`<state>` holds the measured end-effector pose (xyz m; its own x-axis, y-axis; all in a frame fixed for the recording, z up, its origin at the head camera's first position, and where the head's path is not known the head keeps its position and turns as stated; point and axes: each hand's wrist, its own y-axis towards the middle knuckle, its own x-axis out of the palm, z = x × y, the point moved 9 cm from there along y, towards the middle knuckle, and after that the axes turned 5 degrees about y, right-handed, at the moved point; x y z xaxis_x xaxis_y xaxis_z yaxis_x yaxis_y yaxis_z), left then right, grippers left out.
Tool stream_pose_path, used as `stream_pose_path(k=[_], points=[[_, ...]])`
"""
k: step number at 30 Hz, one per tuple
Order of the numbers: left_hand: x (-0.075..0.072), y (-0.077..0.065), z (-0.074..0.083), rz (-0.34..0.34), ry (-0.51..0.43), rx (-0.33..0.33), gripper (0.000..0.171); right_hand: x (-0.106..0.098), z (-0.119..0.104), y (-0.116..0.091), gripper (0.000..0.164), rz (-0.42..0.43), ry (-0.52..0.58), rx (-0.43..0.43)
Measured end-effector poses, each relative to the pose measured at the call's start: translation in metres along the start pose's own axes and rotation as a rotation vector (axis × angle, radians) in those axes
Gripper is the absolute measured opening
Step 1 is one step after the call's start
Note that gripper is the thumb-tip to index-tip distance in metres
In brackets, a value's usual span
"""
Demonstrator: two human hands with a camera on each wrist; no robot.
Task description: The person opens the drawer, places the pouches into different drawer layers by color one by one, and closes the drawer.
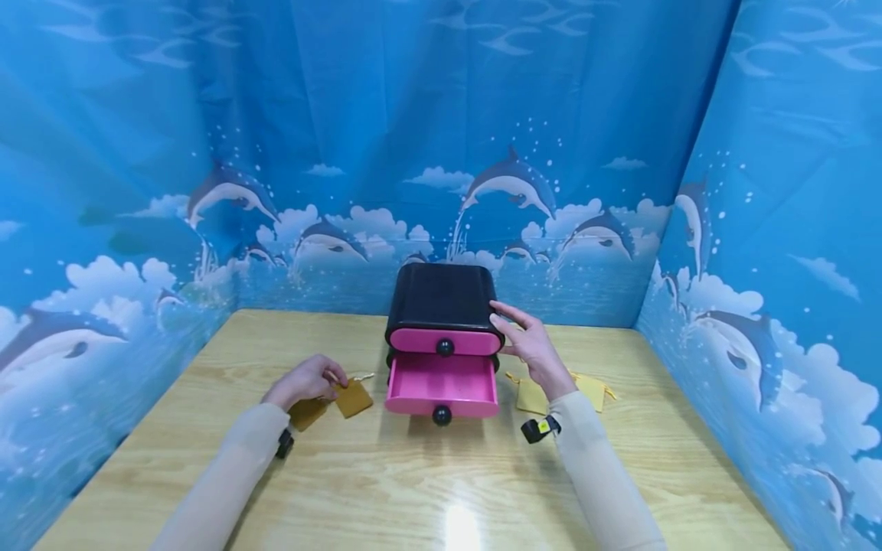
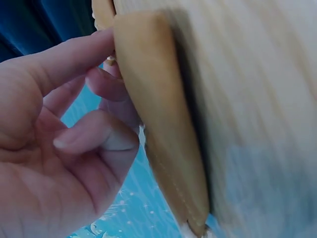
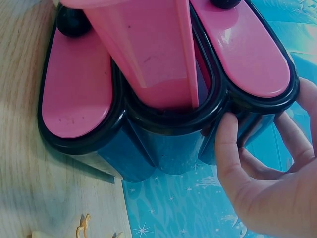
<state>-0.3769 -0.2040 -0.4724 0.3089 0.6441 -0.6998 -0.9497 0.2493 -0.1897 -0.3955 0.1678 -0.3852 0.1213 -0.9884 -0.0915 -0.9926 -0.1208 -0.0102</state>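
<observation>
A black drawer cabinet [image 1: 444, 295] with pink fronts stands mid-table. Its middle drawer [image 1: 441, 376] is pulled out, with bare pink floor showing. The top drawer [image 3: 247, 49] and bottom drawer [image 3: 77, 89] are closed. My right hand [image 1: 534, 348] grips the rounded right side of the top tier, one digit in the groove below it. To the left, my left hand [image 1: 313, 383] pinches the edge of a brown drawstring pouch [image 1: 354, 399] lying on the table. Another brown pouch [image 2: 153, 99] lies beneath that hand; its fingertips are partly hidden.
Yellow drawstring pouches [image 1: 591, 390] lie right of the cabinet, partly behind my right forearm. The wooden table [image 1: 331, 490] meets blue dolphin-print curtains [image 1: 358, 153] at its back and sides. A black knob [image 1: 442, 415] juts from the middle drawer.
</observation>
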Motion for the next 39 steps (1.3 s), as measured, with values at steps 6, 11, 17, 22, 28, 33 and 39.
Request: stream_pose_path(k=[6, 11, 17, 22, 28, 33, 39], points=[[0.0, -0.001, 0.0, -0.001, -0.042, 0.006, 0.022, 0.001, -0.002, -0.002, 0.053, -0.001, 0.002, 0.001], [-0.002, -0.001, 0.0, -0.006, -0.067, 0.011, 0.021, -0.001, -0.001, -0.002, 0.053, 0.003, 0.005, 0.0], [-0.011, -0.003, 0.007, 0.013, -0.086, 0.05, 0.024, 0.0, -0.001, -0.002, 0.052, 0.01, 0.007, 0.0], [-0.017, -0.004, 0.015, 0.034, -0.124, 0.099, 0.025, 0.0, -0.001, -0.002, 0.052, 0.01, 0.009, 0.001], [-0.027, -0.009, 0.021, 0.102, -0.13, 0.113, 0.027, 0.001, -0.001, -0.002, 0.052, 0.003, 0.021, -0.009], [-0.037, -0.013, 0.026, 0.152, -0.126, 0.101, 0.029, 0.0, 0.0, -0.001, 0.052, 0.003, 0.028, -0.009], [-0.051, -0.02, 0.036, 0.203, -0.096, 0.141, 0.025, -0.001, 0.002, 0.0, 0.052, 0.003, 0.028, -0.003]])
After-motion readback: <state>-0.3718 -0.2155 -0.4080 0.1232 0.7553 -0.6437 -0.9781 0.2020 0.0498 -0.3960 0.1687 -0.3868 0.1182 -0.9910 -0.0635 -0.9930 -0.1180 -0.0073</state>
